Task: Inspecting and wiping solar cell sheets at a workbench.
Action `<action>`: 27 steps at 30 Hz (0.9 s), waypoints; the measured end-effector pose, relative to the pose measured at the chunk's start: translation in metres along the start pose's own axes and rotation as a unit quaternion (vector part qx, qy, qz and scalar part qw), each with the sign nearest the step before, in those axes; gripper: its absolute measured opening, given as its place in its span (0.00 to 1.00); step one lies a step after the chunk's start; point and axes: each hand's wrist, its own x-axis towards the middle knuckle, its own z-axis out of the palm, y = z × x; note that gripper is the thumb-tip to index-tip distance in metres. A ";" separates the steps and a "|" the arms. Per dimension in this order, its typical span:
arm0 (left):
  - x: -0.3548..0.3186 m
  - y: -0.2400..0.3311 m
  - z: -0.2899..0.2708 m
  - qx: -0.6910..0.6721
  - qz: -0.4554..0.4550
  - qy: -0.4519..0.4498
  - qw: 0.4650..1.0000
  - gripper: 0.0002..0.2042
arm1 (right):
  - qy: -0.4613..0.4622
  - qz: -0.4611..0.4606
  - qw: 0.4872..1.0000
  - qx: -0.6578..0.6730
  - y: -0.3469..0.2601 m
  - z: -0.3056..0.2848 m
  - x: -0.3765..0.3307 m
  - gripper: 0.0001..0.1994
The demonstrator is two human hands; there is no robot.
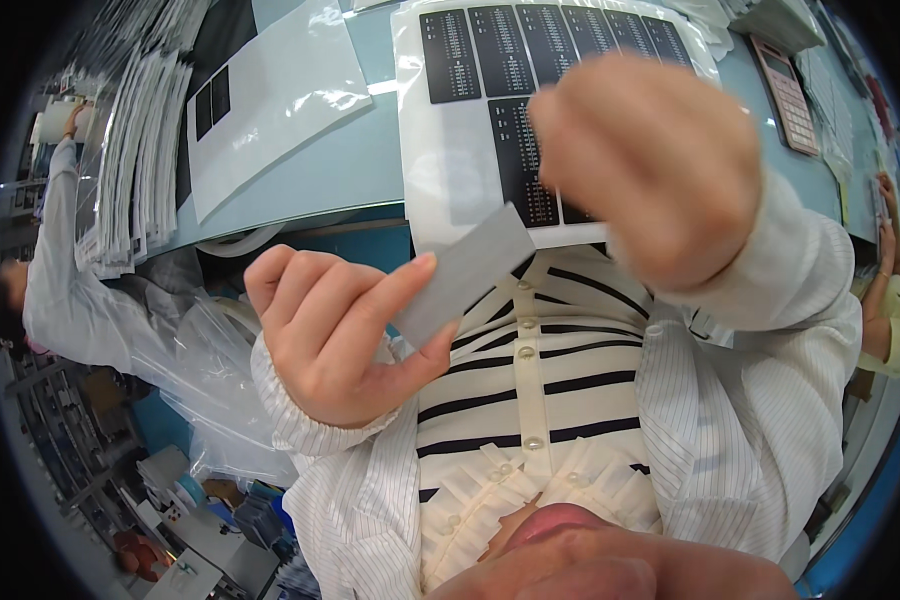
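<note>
Between the thumb and fingers of my left hand is a flat grey rectangular plate, tilted, its plain face showing. My right hand is raised over a white sheet of black labels. It is somewhat blurred, with fingers curled in; whatever they pinch, if anything, is hidden. The sheet lies at the table's near edge. Its labels stand in rows with fine white print, and bare white backing shows at its left. My right hand covers part of the lower row.
Left on the glassy table lies another white sheet with two black labels. Beyond it stand stacked plastic-wrapped packs. A pink calculator sits at the right. Co-workers' arms show at the left and right.
</note>
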 end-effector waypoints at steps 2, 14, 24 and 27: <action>-0.001 -0.002 -0.004 -0.031 0.001 -0.014 0.999 0.21 | 0.040 0.001 0.999 -0.033 0.012 -0.014 0.004 0.10; -0.004 -0.012 0.004 -0.035 -0.008 0.036 0.999 0.23 | -0.011 0.201 0.932 0.300 0.008 -0.003 -0.027 0.05; 0.002 -0.002 -0.002 -0.045 -0.027 0.009 0.999 0.23 | -0.012 0.081 0.971 0.224 -0.003 0.011 -0.032 0.11; 0.003 -0.002 -0.002 -0.046 -0.026 0.010 0.999 0.24 | -0.003 0.048 0.979 0.200 0.000 0.010 -0.031 0.13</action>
